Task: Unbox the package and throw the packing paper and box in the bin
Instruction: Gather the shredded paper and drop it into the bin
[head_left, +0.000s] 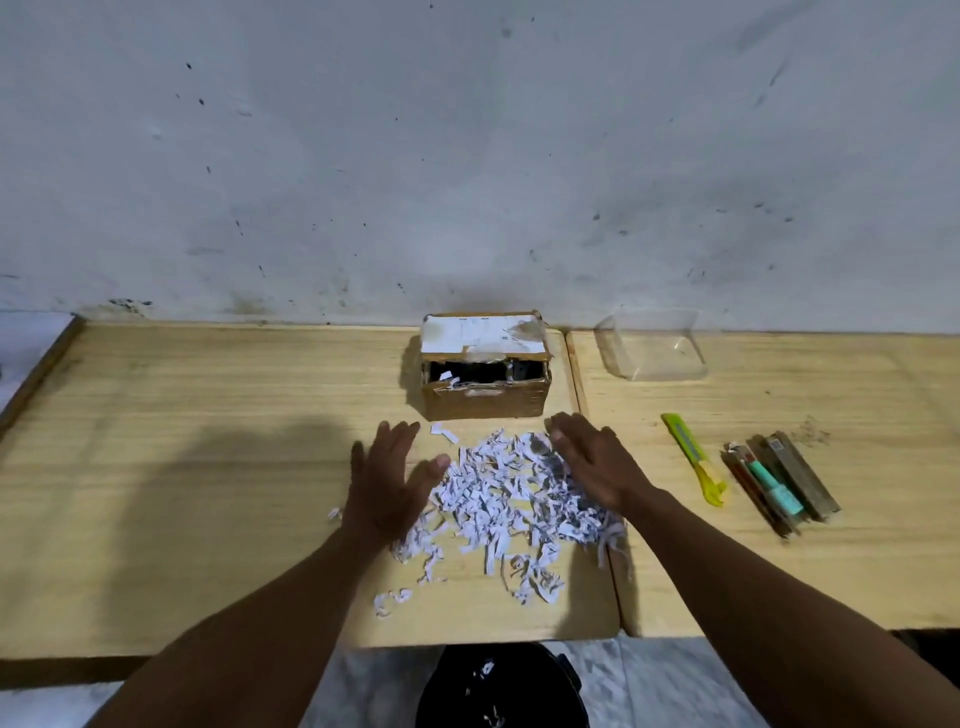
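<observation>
A pile of shredded white packing paper (511, 499) lies spread on the wooden table (182, 467) in front of me. Behind it stands a small brown cardboard box (485, 402), its top cut open and its inside dark, with a white label on the lid flap. My left hand (389, 480) rests flat at the pile's left edge, fingers apart. My right hand (597, 462) lies over the pile's right side, fingers spread, holding nothing. A black bin (498, 686) with a few paper shreds in it sits on the floor just below the table's front edge.
A clear plastic container (652, 345) stands at the back right against the wall. A yellow-green box cutter (693, 457) and a bundle of flat brown and teal packs (779, 483) lie to the right. A seam (592, 467) splits the two table tops.
</observation>
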